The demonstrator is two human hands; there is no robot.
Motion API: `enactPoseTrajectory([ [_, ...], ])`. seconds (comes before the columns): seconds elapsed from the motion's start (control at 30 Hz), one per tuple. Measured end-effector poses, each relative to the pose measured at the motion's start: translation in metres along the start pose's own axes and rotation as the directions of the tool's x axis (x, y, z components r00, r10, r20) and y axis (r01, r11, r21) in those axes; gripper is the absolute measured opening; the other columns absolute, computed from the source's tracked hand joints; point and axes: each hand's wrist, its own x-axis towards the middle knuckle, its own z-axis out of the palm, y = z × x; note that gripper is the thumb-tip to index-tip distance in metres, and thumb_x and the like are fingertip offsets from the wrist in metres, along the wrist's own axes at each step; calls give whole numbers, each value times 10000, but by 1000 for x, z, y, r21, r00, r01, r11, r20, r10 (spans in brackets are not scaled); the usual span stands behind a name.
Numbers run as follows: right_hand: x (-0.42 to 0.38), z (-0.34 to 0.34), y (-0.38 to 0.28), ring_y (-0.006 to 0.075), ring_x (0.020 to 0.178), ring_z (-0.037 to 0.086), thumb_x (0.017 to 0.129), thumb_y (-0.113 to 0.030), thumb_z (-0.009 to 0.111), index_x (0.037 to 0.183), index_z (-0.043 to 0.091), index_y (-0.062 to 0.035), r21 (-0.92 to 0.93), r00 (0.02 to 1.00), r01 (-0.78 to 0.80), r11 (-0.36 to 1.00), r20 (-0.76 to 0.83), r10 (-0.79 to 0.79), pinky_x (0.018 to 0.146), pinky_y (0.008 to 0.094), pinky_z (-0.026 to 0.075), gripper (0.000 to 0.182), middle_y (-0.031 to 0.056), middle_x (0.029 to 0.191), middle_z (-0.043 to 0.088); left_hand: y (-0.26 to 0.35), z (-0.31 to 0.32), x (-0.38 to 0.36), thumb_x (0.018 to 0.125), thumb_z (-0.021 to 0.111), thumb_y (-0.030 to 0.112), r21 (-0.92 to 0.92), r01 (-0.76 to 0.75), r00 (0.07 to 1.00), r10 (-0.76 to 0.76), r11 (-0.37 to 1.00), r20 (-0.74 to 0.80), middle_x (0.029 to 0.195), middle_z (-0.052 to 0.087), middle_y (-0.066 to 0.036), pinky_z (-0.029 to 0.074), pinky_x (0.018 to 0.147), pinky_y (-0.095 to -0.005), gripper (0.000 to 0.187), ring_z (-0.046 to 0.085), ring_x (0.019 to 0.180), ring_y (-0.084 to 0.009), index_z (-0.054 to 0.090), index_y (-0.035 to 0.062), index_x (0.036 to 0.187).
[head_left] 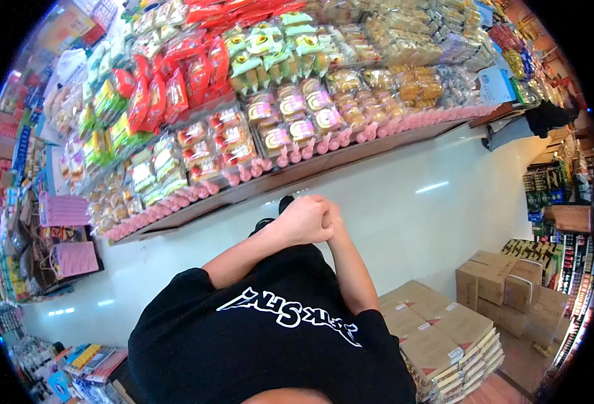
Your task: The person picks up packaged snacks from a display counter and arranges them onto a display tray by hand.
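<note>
Clasped in front of my black T-shirt (270, 330), my left hand (302, 221) and my right hand (332, 219) press against each other. The left hand is closed, its back turned up toward me. Behind it, the right hand is partly covered, and its fingers look curled in. No object shows between them. Just past the hands runs the front edge of a display counter with packaged snacks; the nearest packs are small cakes in clear trays (276, 138). The hands touch none of these goods.
Red snack packs (156, 101) and green-white packs (270, 50) fill the counter, edged by a pink trim (297, 153). Stacked flat cartons (438, 323) stand close on my right, with brown boxes (495, 276) beyond. A person in black (549, 120) is at the far right aisle.
</note>
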Motion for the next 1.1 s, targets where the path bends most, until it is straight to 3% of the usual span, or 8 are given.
enactPoseTrajectory([
  [0.23,58,-52,13,310,825,655,756,-317,594,832,681,-162,-34,995,-92,995,-30,91,659,415,502,193,90,869,687,-42,-28,78,667,625,156,-162,-93,995,89,982,-32,734,589,-188,497,656,-428,193,599,698,-357,592,-32,698],
  [0.43,96,-70,25,315,833,654,760,-317,593,847,682,-164,-32,994,-112,993,-4,112,665,418,505,197,94,884,688,-55,-61,107,686,619,144,-172,-60,998,61,983,5,716,576,-172,492,643,-423,173,597,691,-353,586,-24,712],
  [0.63,138,-105,38,319,842,653,764,-317,593,861,682,-166,-134,993,-89,987,60,97,671,420,508,201,98,900,688,-84,-64,141,693,621,94,-273,-96,985,52,957,-162,764,600,-157,492,630,-388,153,602,678,-322,637,1,813],
  [0.73,156,-142,4,357,850,640,793,-282,572,918,664,-103,-441,998,21,897,68,10,711,463,510,237,157,923,671,-111,-50,159,741,623,100,-270,-8,953,-74,963,-292,779,620,-140,507,645,-361,165,628,706,-284,654,15,879],
  [0.87,188,-171,10,421,897,594,811,-225,588,998,585,38,-232,972,-12,973,-230,-43,782,483,490,323,273,953,604,-162,-18,185,788,631,176,-342,342,872,-432,875,-232,799,652,-146,517,656,-345,231,655,731,-252,637,19,957],
  [0.93,207,-173,31,433,928,577,800,-217,608,1030,571,33,-139,969,92,986,-214,-121,807,482,480,342,280,990,589,-188,5,194,799,638,225,-267,494,788,-556,827,-265,774,664,-132,510,608,-323,304,655,660,-223,611,3,1006],
  [1.03,240,-163,71,460,1073,494,759,-168,616,1135,491,53,-62,965,172,983,-191,-181,930,481,410,454,307,1129,521,-194,11,217,788,653,255,-359,617,727,-682,701,-81,725,658,-112,502,569,-327,343,647,616,-199,601,-11,998],
  [1.1,247,-165,73,440,1093,502,745,-143,632,1165,483,38,45,987,120,992,-110,-115,944,475,409,480,290,1126,545,-256,72,226,784,657,281,-407,524,763,-625,748,-165,692,643,-96,493,537,-331,354,639,602,-179,594,-24,951],
])
